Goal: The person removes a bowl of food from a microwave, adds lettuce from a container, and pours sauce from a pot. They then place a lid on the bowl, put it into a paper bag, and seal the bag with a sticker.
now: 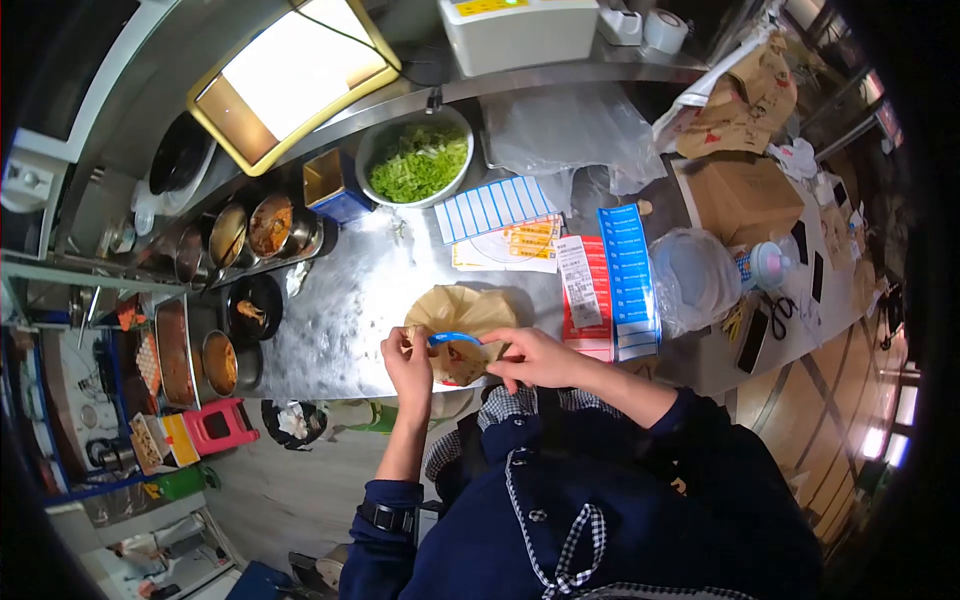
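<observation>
A narrow blue sticker strip (453,338) bows between my two hands, above a tan paper bag (462,306) standing near the counter's front edge. My left hand (408,366) pinches the strip's left end, close against the bag's rim. At the other end, the thumb and forefinger of my right hand (535,360) close on the strip, its lower fingers beside the bag. The bag's contents are too small to make out. To the right lie a sheet of blue stickers (630,280) and a red sheet (590,325) with a printed receipt (580,285) on it.
A bowl of chopped lettuce (420,165) sits at the back, beside an open tin (335,180). Pots of food (270,225) line the left. Plastic-wrapped lids (690,275), a cardboard box (745,200), scissors (782,315) and a phone (752,342) occupy the right side.
</observation>
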`<state>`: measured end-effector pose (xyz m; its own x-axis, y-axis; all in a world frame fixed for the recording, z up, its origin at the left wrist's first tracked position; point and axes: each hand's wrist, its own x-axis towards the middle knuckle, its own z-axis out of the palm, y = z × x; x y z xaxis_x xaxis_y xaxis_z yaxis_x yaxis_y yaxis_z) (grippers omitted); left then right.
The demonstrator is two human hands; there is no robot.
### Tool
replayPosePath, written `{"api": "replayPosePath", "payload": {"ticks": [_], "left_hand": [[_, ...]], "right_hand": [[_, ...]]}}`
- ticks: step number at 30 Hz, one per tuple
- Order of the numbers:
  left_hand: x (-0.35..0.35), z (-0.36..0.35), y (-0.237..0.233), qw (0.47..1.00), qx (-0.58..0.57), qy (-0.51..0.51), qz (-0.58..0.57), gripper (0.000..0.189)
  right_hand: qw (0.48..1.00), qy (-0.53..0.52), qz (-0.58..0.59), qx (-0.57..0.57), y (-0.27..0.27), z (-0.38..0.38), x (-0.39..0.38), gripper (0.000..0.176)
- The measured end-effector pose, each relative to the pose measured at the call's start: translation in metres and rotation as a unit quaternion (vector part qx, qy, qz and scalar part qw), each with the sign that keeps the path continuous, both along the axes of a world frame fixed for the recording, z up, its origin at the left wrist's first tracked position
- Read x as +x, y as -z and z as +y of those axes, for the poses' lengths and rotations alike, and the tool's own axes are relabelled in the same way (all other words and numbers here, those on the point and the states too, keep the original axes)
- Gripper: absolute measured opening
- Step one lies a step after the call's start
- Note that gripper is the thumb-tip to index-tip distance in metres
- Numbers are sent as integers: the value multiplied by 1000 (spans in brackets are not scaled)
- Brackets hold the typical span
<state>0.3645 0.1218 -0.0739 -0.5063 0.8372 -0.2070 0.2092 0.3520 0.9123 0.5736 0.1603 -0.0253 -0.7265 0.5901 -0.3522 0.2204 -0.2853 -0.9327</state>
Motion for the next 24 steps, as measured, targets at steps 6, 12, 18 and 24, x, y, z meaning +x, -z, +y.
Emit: {"api": "replayPosePath", "payload": {"ticks": [6,12,18,24], "left_hand": [[-2,1,6,1000,-2,-2,-2,20],[0,1,0,999,-18,-10,40,19],[5,3,-5,998,-21,-40,31,19],[11,5,-16,998,-29,-31,57,19]], "right_hand": [[1000,-16,-15,17,8,-5,-6,49],[997,-34,-22,73,8,-4,-12,44],[996,-36,-38,77,-4,-3,-4,44],[991,-55,-63,104,0,-4,-8,45]]}}
